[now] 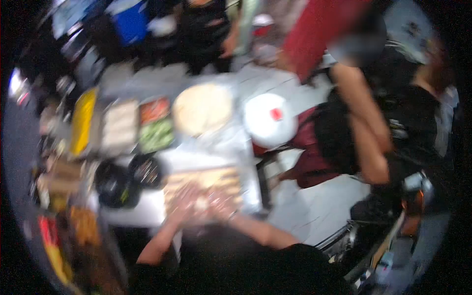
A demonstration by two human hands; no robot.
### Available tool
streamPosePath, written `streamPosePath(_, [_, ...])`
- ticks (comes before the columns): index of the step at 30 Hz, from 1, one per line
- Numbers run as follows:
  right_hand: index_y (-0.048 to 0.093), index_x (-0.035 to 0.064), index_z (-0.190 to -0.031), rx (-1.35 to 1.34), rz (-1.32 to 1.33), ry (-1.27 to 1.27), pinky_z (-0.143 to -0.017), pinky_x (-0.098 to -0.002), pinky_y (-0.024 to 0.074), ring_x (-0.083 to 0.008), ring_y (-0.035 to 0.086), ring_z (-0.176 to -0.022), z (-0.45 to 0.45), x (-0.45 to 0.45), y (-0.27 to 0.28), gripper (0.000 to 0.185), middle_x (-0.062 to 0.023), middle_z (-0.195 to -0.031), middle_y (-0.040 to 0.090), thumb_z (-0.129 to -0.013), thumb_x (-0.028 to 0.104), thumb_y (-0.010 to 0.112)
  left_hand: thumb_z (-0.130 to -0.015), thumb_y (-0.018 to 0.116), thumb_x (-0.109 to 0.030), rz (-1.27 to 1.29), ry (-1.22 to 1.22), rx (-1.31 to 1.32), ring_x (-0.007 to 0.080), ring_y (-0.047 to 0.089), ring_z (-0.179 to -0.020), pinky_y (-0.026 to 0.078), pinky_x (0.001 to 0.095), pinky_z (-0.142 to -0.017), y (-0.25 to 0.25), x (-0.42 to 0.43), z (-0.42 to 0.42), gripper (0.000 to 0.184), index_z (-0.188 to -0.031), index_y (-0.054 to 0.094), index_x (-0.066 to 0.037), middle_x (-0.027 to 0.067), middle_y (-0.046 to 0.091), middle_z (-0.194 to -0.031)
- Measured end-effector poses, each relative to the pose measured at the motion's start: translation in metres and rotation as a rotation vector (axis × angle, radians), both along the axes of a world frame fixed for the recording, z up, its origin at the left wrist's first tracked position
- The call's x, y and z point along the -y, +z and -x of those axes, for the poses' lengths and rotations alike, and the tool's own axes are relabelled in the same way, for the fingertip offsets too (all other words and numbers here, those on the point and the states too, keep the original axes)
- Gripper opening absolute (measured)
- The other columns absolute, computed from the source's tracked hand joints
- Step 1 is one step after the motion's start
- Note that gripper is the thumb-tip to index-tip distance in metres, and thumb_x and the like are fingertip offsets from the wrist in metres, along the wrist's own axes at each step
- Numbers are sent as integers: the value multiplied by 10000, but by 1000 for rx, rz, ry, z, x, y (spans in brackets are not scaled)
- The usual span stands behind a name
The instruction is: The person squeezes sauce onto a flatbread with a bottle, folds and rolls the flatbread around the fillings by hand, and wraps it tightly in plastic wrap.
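Both my hands are over a light wooden board (226, 179) at the near edge of the table. My left hand (184, 201) is on the board's left part, and my right hand (221, 204) is close beside it. A small pale lump (202, 203) shows between them. Motion blur smears the fingers of both hands, so their grip cannot be made out. Beyond the board lies a stack of round flatbreads (203, 109). Two dark bowls (114, 183) (146, 170) stand left of the board.
Farther left are a tray with white food (120, 124), a container of red and green pieces (156, 132) and a yellow-edged tray (83, 120). A white round lid (270, 120) stands right of the table. People are near the right side and beyond the table.
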State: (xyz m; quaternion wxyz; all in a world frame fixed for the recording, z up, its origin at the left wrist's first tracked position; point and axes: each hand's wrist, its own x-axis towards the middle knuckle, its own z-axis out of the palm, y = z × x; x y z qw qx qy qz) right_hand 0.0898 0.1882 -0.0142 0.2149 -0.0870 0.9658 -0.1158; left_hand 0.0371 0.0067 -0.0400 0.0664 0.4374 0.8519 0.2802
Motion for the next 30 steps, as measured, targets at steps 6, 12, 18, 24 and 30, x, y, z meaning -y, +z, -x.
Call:
streamPosePath(6, [343, -38, -1418, -375, 301, -20, -1130, -465, 278, -368, 363, -1349, -18, -6, -33, 913, -243, -1473, 354, -799, 578, 613, -561, 813, -611, 60, 72, -63, 378, 568, -1079, 441, 495, -934, -2, -3, -5, 879, -1191, 582, -44, 158, 625, -1143])
streamPosePath(12, [416, -28, -1360, -387, 270, -35, -1106, -458, 325, -383, 399, -1318, -13, -5, -42, 770, -247, -1374, 436, -783, 411, 675, -522, 830, -612, 33, 86, -37, 385, 604, -1009, 462, 465, -908, -29, 3, -4, 870, -1126, 607, -27, 180, 642, -1075])
streamPosePath(18, [412, -20, -1372, -417, 268, 18, -1102, -507, 306, -392, 401, -1314, -19, -13, -18, 725, -217, -1407, 424, -853, 454, 591, -562, 826, -563, -23, 107, -22, 404, 583, -1017, 461, 475, -902, -23, -4, -7, 865, -1169, 573, 0, 205, 622, -1088])
streamPosePath(24, [439, 9, -1358, -177, 257, 27, -1075, -514, 318, -355, 441, -1282, -10, -13, -23, 718, -214, -1373, 464, -879, 533, 546, -734, 721, -521, -8, 160, -18, 403, 546, -1048, 425, 494, -941, -12, 0, -10, 715, -1200, 569, -1, 216, 590, -1117])
streamPosePath(30, [505, 19, -1260, -157, 318, 4, -963, -456, 429, -353, 534, -1131, -2, -19, -2, 611, -186, -1194, 569, -914, 522, 495, -861, 613, -372, -61, 126, -46, 390, 540, -1049, 372, 526, -1001, -11, -1, -14, 501, -1233, 566, -39, 196, 586, -1133])
